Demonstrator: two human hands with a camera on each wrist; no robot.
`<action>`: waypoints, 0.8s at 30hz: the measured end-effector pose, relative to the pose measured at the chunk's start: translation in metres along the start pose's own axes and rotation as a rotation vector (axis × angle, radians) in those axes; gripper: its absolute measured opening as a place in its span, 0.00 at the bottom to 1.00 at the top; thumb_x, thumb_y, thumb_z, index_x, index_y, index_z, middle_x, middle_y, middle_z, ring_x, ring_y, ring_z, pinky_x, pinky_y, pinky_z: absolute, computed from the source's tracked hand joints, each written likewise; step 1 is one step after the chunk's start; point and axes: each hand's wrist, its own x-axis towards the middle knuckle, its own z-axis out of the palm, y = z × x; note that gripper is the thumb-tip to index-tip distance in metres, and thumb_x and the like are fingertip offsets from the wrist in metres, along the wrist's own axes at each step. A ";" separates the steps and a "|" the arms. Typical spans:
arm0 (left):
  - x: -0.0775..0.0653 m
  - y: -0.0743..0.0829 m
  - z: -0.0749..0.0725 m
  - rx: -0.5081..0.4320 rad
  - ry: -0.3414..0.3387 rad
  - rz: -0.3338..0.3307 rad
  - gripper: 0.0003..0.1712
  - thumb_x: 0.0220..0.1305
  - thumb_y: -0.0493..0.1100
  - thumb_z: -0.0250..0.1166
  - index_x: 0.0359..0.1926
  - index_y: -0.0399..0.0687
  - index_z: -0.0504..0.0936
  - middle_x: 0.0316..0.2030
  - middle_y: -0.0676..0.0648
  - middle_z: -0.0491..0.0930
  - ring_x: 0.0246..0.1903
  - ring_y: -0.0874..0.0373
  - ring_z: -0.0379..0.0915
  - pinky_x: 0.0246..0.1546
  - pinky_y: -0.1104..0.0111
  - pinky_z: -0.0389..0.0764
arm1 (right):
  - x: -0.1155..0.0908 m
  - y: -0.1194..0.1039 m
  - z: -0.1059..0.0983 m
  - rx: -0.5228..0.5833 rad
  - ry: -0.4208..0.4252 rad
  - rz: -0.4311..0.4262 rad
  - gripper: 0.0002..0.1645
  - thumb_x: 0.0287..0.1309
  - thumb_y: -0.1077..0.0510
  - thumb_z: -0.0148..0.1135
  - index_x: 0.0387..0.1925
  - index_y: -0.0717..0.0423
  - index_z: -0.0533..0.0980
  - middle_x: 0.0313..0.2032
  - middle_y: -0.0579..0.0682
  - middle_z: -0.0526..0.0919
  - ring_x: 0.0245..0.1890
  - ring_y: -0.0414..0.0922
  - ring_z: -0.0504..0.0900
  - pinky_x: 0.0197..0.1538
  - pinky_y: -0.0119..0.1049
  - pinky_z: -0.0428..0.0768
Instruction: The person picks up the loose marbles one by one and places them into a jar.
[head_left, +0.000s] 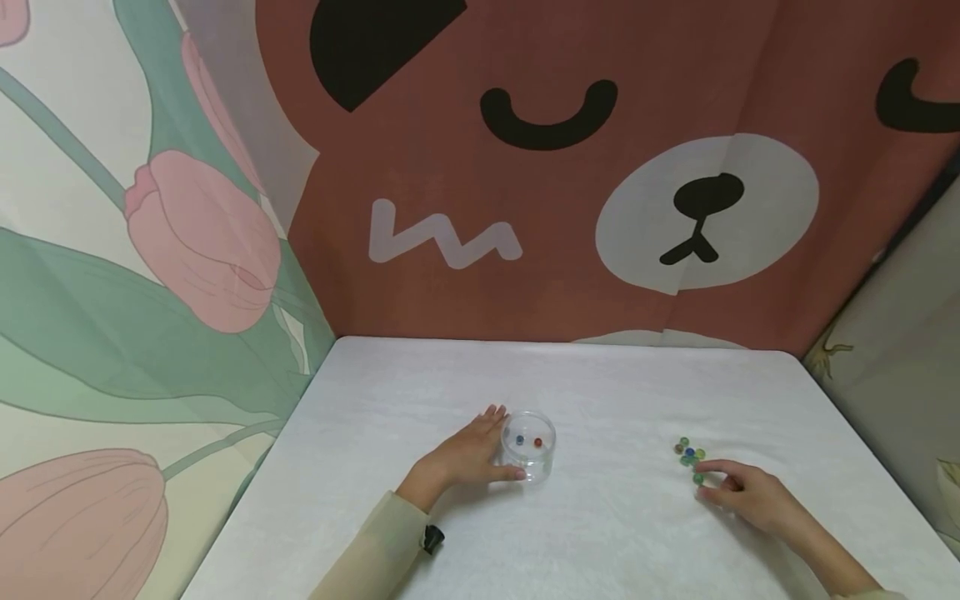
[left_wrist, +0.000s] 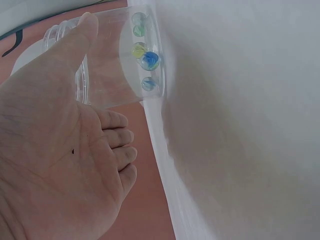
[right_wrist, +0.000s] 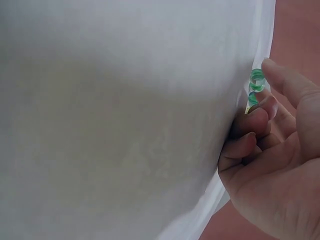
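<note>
A clear plastic jar stands upright on the white table, with several glass marbles at its bottom. In the left wrist view, one jar marble is blue and another is yellow. My left hand rests against the jar's left side, its thumb along the near wall and its fingers stretched out behind. On the right, my right hand pinches a green marble between thumb and index fingertips, low over the table. The other right fingers are curled underneath.
Just beyond the right hand lies a loose cluster of marbles, green, blue, yellowish and brownish. The white-covered table ends at a brown cloth backdrop with a bear face. A tulip-patterned cloth hangs at the left.
</note>
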 end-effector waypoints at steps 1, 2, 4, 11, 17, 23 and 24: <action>0.000 0.000 0.000 0.001 -0.001 -0.001 0.64 0.61 0.77 0.59 0.80 0.39 0.48 0.80 0.41 0.45 0.80 0.51 0.36 0.80 0.59 0.46 | 0.000 0.000 0.000 -0.005 0.001 -0.001 0.33 0.59 0.43 0.71 0.60 0.57 0.79 0.23 0.46 0.73 0.20 0.40 0.67 0.22 0.32 0.66; 0.000 0.000 -0.001 0.003 -0.001 -0.001 0.64 0.61 0.77 0.58 0.80 0.39 0.48 0.80 0.41 0.45 0.80 0.51 0.36 0.80 0.59 0.46 | 0.000 0.000 0.000 -0.011 0.004 -0.006 0.32 0.59 0.43 0.71 0.59 0.57 0.79 0.23 0.46 0.72 0.20 0.40 0.67 0.22 0.32 0.66; -0.001 0.001 -0.002 0.002 -0.001 0.000 0.64 0.61 0.77 0.59 0.80 0.39 0.48 0.80 0.41 0.46 0.80 0.51 0.36 0.80 0.59 0.46 | 0.000 -0.001 0.000 -0.019 0.005 -0.011 0.32 0.59 0.42 0.71 0.59 0.56 0.80 0.23 0.46 0.72 0.20 0.40 0.66 0.22 0.32 0.65; -0.002 0.003 -0.003 -0.007 -0.001 -0.003 0.63 0.61 0.76 0.60 0.80 0.39 0.49 0.80 0.41 0.46 0.80 0.50 0.37 0.80 0.59 0.47 | 0.000 -0.002 0.000 -0.031 0.006 0.009 0.32 0.59 0.42 0.71 0.59 0.56 0.80 0.24 0.46 0.73 0.21 0.41 0.67 0.23 0.32 0.65; -0.002 0.001 -0.002 0.002 0.000 0.000 0.63 0.61 0.76 0.59 0.80 0.39 0.48 0.80 0.41 0.46 0.80 0.50 0.37 0.80 0.59 0.46 | 0.000 -0.001 0.000 -0.035 0.006 0.025 0.32 0.59 0.42 0.71 0.58 0.57 0.79 0.24 0.46 0.73 0.21 0.41 0.67 0.22 0.32 0.64; -0.001 -0.001 0.000 0.014 0.009 0.009 0.63 0.61 0.77 0.58 0.80 0.38 0.49 0.80 0.41 0.46 0.80 0.50 0.37 0.80 0.60 0.46 | 0.000 -0.002 -0.001 -0.060 0.012 0.024 0.27 0.60 0.44 0.70 0.54 0.57 0.80 0.24 0.45 0.72 0.22 0.42 0.68 0.24 0.32 0.64; -0.001 -0.001 0.001 0.013 0.010 0.008 0.64 0.61 0.77 0.58 0.80 0.39 0.49 0.80 0.41 0.46 0.80 0.50 0.37 0.80 0.60 0.46 | 0.000 -0.003 -0.001 -0.062 0.014 0.025 0.26 0.61 0.45 0.70 0.53 0.57 0.81 0.24 0.45 0.72 0.22 0.42 0.68 0.24 0.32 0.64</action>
